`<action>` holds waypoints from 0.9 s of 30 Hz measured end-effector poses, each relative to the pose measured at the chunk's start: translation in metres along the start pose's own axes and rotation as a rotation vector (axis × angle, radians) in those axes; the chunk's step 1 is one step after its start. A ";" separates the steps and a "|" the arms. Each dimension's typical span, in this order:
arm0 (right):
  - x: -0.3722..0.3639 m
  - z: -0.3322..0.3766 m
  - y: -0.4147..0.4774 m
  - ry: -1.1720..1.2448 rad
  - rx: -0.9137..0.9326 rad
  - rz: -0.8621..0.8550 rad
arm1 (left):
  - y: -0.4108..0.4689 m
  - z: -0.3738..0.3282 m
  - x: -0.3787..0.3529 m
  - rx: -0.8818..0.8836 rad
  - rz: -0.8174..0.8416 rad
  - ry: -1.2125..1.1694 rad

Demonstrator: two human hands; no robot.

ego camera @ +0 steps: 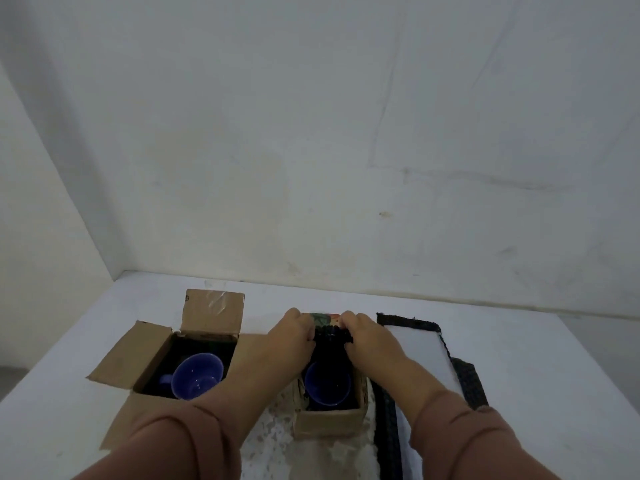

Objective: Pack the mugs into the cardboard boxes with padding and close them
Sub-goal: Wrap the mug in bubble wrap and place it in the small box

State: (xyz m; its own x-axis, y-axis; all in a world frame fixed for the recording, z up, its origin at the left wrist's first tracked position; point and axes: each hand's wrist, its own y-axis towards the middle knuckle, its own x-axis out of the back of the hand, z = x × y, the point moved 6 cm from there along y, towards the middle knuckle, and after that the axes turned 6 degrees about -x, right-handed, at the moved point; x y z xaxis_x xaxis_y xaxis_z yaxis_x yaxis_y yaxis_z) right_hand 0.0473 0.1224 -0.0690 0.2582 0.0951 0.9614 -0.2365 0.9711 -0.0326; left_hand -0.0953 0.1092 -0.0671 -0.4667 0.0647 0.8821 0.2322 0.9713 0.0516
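Note:
Two open cardboard boxes stand on the white table. The left box (145, 358) has its flaps spread and holds a blue mug (197, 375) on dark padding. The smaller right box (329, 420) holds another blue mug (327, 384). Black padding (332, 336) bunches at that box's far rim. My left hand (294, 336) and my right hand (369, 336) both pinch this padding from either side, above the mug. A patterned flap (323, 318) shows just behind my fingers.
A white foam sheet (415, 351) with dark woven cloth (467, 382) around it lies right of the small box. The wall (311, 150) rises at the table's far edge, and the table's left edge (41, 368) runs diagonally.

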 end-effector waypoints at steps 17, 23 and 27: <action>-0.057 0.016 -0.003 -0.485 0.215 -0.004 | -0.004 -0.016 -0.042 -0.153 0.388 0.692; -0.041 0.019 0.000 -0.482 0.156 0.076 | -0.010 -0.014 -0.029 -0.125 0.270 0.643; -0.038 0.019 0.002 -0.424 0.161 0.075 | -0.008 -0.010 -0.015 -0.039 0.207 0.523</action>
State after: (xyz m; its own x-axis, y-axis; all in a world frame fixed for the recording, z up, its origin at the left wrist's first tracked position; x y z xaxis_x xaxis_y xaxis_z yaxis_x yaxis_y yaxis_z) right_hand 0.0197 0.1167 -0.1002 -0.1633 0.0336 0.9860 -0.3911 0.9153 -0.0960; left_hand -0.0812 0.0984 -0.0764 0.0752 0.1214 0.9898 0.3097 0.9406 -0.1389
